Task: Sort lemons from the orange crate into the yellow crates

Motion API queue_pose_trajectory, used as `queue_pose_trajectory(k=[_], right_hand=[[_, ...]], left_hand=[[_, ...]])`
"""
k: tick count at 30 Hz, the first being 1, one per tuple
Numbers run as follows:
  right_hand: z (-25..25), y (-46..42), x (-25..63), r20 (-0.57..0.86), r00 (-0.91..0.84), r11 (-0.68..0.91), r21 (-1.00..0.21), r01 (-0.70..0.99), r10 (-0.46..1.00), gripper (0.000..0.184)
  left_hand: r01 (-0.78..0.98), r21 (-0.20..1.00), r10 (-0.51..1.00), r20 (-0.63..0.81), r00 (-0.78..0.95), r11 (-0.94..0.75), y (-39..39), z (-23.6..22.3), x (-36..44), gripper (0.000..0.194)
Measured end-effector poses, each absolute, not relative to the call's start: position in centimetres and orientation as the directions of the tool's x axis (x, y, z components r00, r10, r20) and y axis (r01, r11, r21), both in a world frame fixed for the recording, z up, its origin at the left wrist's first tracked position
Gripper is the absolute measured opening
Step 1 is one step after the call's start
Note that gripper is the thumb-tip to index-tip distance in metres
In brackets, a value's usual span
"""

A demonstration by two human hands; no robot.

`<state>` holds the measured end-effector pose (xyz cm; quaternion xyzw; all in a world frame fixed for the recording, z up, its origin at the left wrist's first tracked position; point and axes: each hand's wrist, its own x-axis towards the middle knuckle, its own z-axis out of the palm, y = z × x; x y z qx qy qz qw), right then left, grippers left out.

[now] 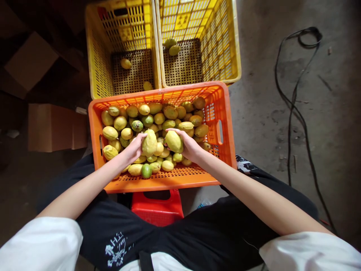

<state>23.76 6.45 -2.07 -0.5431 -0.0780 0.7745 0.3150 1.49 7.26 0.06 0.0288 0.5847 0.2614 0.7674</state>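
My left hand (pixel 137 146) is closed on a large yellow lemon (pixel 149 143), thumb along its top. In my right hand (pixel 188 145) is another yellow lemon (pixel 174 142), fingers wrapped round its far side. Both hands are held close together over an orange crate (pixel 160 184), a small gap between the two lemons. Many more lemons, yellow to greenish, lie heaped in the crate. Near its front edge sits a bright green fruit (pixel 146 171), rounder than the others.
Behind the orange crate stand two yellow crates, the left one (pixel 101 71) and the right one (pixel 222 49), each with a couple of lemons. A red stool (pixel 158 210) is below. Cardboard boxes (pixel 56 128) stand left; a black cable (pixel 293 101) lies on the floor right.
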Motion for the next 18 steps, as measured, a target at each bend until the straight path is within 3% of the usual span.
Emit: queue_pose_trajectory(k=[9,18], right_hand=[[-2.3,6.3,23.3,-0.806,-0.202,-0.794,-0.444,-0.415,0.556,0.03],[-3.4,5.7,23.9,-0.777,-0.139,-0.745,-0.512,-0.427,0.613,0.039]], left_hand=[[-0.326,0.443,0.504,-0.854,0.13,0.835,6.8,-0.3,1.2,0.025],[-0.27,0.386,0.436,-0.885,0.161,0.882,6.8,-0.4,0.3,0.031]])
